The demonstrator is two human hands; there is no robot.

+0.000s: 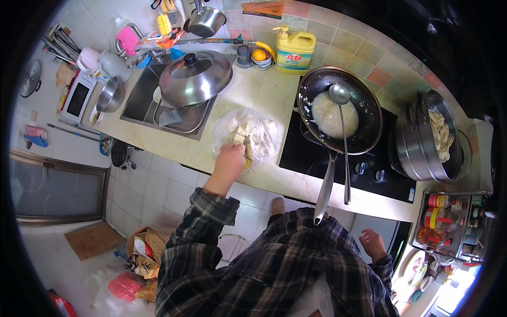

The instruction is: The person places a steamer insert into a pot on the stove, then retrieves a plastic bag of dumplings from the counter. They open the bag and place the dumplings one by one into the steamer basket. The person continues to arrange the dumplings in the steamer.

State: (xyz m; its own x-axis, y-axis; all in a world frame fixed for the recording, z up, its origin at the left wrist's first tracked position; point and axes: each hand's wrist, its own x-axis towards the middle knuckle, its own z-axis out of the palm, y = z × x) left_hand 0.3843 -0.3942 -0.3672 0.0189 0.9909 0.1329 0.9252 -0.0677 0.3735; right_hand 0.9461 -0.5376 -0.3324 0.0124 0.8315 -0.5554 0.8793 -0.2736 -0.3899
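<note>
My left hand (231, 159) is at the near edge of a clear plastic bag (264, 136) on the counter, its fingers against pale chunks of food (240, 136); whether they grip a piece is unclear. Low at my right side, my right hand (371, 242) has its fingers partly curled, with nothing visible in it. A wok (374, 130) holding whitish, bubbling liquid (330, 119) stands on the black cooktop (295, 146). A metal ladle (339, 94) rests in it, its handle lying over the rim beside the wok's handle (325, 186).
The sink (138, 101) at left carries a large domed lid (194, 81). A yellow pump jug (295, 51) stands by the tiled wall. Right of the wok is a steamer pot (414, 138) with pale pieces inside. Bottles fill a rack (455, 247) at far right.
</note>
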